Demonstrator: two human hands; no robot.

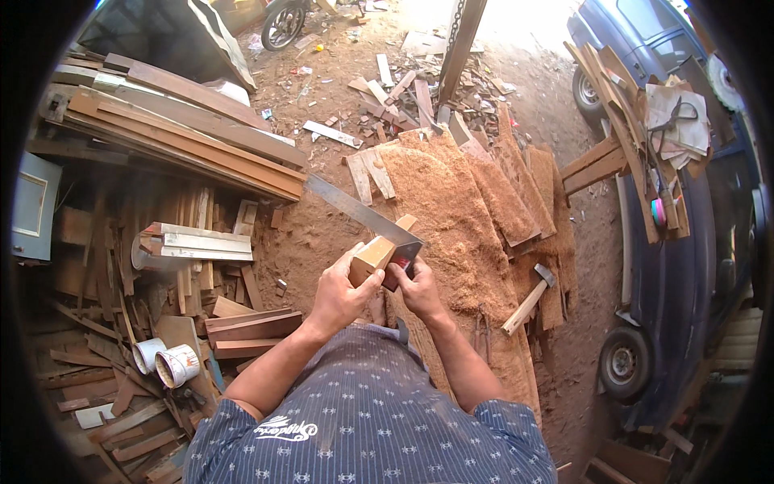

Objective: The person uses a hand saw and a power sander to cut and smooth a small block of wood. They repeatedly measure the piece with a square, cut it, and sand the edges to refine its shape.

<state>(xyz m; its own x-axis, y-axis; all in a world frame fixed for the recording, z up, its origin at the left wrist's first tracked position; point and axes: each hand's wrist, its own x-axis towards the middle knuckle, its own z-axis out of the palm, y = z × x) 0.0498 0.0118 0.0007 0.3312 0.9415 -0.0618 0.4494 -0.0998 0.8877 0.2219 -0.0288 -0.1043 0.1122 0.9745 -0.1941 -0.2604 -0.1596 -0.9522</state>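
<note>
In front of my body, my left hand (343, 292) is closed round a pale wooden block (376, 255), thumb along its near side. My right hand (421, 290) grips the dark stock of a try square (359, 213). Its long metal blade reaches up and to the left past the block's far end. Block and square are close together; whether they touch is hard to make out. To the right, a hammer (526, 310) with a wooden handle lies on the sawdust-covered boards.
Sawdust-covered boards (439, 194) spread ahead of me. Stacked planks (185, 133) stand at the left, above offcuts and two white buckets (176, 366). A post (463, 48) rises at the far side. A blue vehicle (669, 282) stands right, beside leaning boards (617, 121).
</note>
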